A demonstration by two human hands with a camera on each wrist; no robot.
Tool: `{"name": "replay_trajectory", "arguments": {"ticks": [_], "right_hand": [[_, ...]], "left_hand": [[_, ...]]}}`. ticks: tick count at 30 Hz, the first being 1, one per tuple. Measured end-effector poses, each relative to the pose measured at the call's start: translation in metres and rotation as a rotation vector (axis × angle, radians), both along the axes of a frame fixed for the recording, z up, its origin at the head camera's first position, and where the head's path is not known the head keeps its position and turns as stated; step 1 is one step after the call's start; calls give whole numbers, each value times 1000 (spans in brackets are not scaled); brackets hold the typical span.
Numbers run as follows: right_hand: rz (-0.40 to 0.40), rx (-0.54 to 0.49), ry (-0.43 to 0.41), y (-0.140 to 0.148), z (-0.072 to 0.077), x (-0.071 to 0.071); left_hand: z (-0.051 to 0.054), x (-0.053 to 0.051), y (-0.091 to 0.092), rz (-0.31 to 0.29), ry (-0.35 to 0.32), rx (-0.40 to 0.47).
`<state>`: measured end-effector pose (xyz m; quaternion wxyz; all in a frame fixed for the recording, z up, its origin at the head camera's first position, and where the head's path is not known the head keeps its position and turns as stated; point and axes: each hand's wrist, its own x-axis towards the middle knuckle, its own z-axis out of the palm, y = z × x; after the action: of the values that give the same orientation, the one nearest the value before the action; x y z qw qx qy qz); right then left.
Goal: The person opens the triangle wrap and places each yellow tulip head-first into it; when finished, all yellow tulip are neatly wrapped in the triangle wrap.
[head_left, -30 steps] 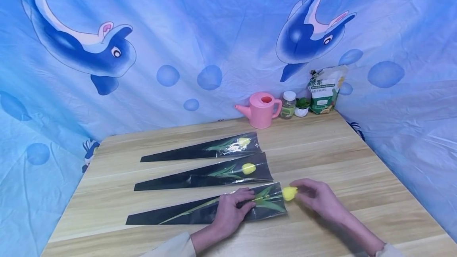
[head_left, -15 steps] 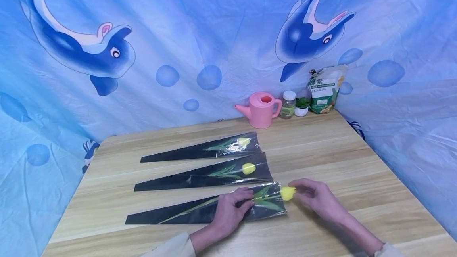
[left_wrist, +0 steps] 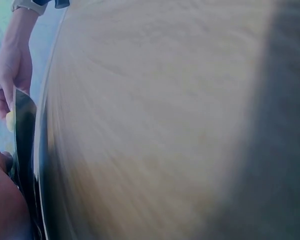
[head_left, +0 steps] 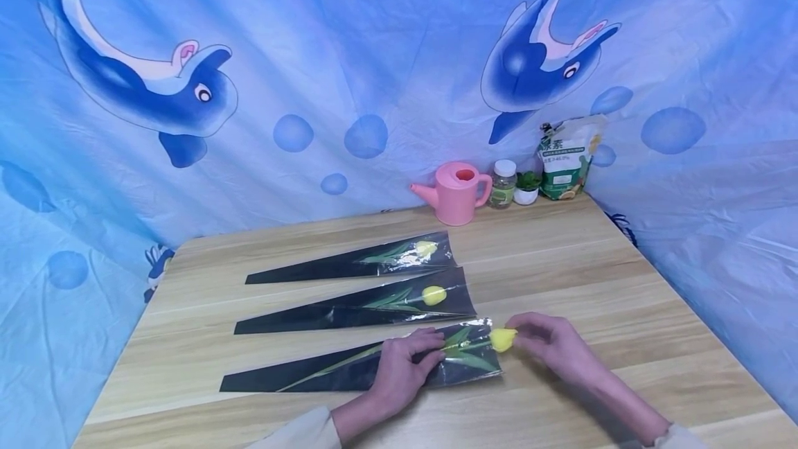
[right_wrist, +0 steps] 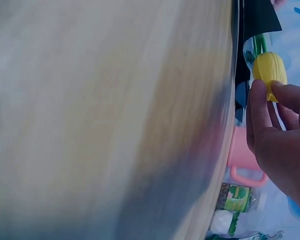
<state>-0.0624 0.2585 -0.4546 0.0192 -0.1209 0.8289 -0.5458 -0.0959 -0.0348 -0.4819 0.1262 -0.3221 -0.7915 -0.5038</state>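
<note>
A yellow tulip lies with its stem and green leaves inside a black flower sleeve with a clear front. Its bloom sticks out at the sleeve's wide right end. My left hand holds the sleeve near the leaves, thumb and fingers on either side of the stem. With its fingertips my right hand pinches the tip of the bloom, plain to see in the right wrist view on the tulip. In the left wrist view the sleeve stands slightly raised at its mouth, and most of the left hand is out of frame.
Two more sleeves, a middle sleeve and a far sleeve, lie behind, each with a yellow tulip fully inside. At the table's back stand a pink watering can, a jar, a small potted plant and a bag.
The tulip's bloom has shifted slightly left toward the sleeve's mouth, with the right hand's fingertips following it. The left hand stays in place on the sleeve.
</note>
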Motion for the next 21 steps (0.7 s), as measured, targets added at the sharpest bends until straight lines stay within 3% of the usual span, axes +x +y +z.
{"name": "replay_trajectory", "arguments": {"ticks": [7,12,21], "right_hand": [[-64,30,-14,2,-1,0],[-29,10,-53,0,0,0],[2,-28,-33,-12,1,2]], "left_hand": [[0,0,-1,5,3,-14],[1,0,-1,2,-15,-14],[0,1,2,-26,-23,31]]}}
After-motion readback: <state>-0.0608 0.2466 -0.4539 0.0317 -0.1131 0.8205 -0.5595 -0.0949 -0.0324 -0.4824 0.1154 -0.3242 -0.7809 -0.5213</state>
